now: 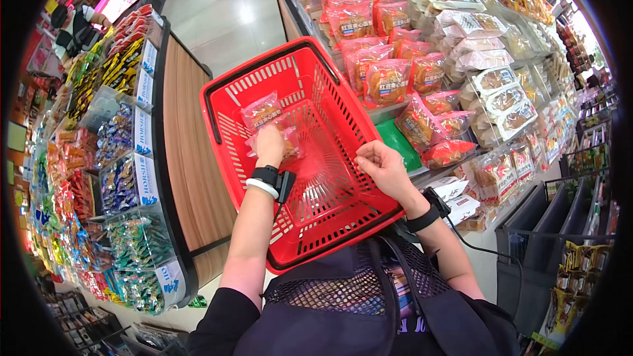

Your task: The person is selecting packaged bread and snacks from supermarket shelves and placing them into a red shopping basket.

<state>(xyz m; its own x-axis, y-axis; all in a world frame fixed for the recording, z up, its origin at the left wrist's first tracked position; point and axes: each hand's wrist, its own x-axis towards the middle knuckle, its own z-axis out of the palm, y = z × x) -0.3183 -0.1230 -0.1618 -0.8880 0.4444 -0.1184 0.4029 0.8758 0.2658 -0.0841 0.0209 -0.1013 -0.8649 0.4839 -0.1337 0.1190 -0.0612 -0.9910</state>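
My left hand [269, 146] reaches down into a red shopping basket [356, 115], its fingers on a pink-edged bread packet [290, 142]. Part of that packet and my fingertips are hidden, but the hand looks closed on it. Just beyond, another bread packet [262, 111] lies against the fingers, inside the basket. My right hand [384, 168] hovers over the basket's right rim, holding nothing. Its fingers are loosely curled, with a small gap between thumb and forefinger.
On the right, a shelf holds several pink bread packets [386, 82] and white-wrapped breads [504, 95], beside a green panel [399, 142]. Candy bins [122, 181] line the wood-sided counter [191, 151] on the left. A person [82, 26] stands at the far left.
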